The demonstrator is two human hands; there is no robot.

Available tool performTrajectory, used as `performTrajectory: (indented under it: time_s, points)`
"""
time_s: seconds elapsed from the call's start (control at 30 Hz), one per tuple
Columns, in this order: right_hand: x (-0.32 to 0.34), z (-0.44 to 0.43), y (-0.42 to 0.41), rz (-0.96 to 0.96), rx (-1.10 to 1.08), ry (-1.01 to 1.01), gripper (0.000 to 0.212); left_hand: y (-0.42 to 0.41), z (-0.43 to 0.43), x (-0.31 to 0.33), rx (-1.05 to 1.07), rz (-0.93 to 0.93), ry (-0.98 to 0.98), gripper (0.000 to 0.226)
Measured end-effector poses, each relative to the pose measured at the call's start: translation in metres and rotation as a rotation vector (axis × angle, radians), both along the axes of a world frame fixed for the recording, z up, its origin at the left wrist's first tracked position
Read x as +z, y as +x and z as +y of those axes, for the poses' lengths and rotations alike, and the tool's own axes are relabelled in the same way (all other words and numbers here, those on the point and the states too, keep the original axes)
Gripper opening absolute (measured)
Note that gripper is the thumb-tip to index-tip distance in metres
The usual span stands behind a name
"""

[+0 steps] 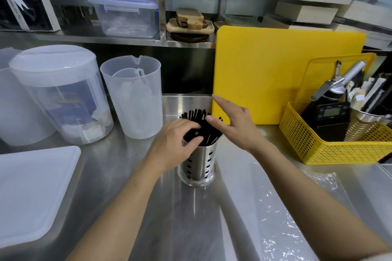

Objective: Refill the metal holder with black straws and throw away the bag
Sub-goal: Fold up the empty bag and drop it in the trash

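The perforated metal holder (201, 165) stands upright on the steel counter (131, 167), in the middle of the view. A bunch of black straws (203, 123) fans out of its top, leaning away from me. My left hand (176, 144) reaches in from the left, and its fingers curl round the straws just above the rim. My right hand (233, 123) hovers on the right side of the bunch with straight fingers, the thumb tip touching the straws. The clear plastic bag (286, 218) lies flat and crumpled on the counter at the lower right, partly under my right forearm.
A yellow cutting board (275, 74) leans upright just behind the holder. A yellow mesh basket (331, 146) with tools sits to the right. Translucent jugs (131, 95) and a lidded container (61, 95) stand at the left, with a white plastic lid (31, 193) at the front left.
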State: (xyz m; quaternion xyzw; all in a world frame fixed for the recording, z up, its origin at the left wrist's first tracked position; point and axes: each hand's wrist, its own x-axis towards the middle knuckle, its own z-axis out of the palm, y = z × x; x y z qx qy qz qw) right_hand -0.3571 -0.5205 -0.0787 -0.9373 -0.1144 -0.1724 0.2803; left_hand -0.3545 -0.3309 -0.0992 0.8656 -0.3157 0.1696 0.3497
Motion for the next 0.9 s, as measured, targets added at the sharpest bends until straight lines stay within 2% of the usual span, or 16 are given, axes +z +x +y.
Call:
performTrajectory:
  time_s: [0.17,0.27,0.37,0.43,0.57,0.7,0.8,0.9]
  points:
    - [-0.011,-0.055,-0.031,0.109,-0.190,0.166,0.064,-0.025,-0.026,0.023,-0.073,0.033,-0.059,0.024]
    - [-0.028,-0.092,-0.059,0.204,-0.344,0.251,0.067,-0.046,-0.059,0.010,-0.152,0.037,0.014,0.028]
    - [-0.050,-0.126,-0.089,0.305,-0.478,0.247,0.066,-0.065,-0.089,-0.009,-0.188,-0.044,0.130,0.025]
    - [-0.064,-0.147,-0.108,0.375,-0.559,0.230,0.065,-0.074,-0.107,-0.020,-0.202,-0.026,0.139,0.023]
    - [-0.090,-0.183,-0.145,0.454,-0.697,0.183,0.060,-0.086,-0.136,-0.047,-0.197,0.152,0.146,0.027]
    - [-0.114,-0.211,-0.174,0.590,-0.887,0.093,0.057,-0.098,-0.156,-0.083,-0.057,0.454,0.303,0.043]
    - [-0.129,-0.227,-0.189,0.660,-0.966,0.229,0.057,-0.108,-0.168,-0.104,0.047,0.602,0.373,0.054]
    - [-0.142,-0.240,-0.199,0.665,-0.949,0.348,0.056,-0.114,-0.177,-0.119,0.141,0.606,0.522,0.075]
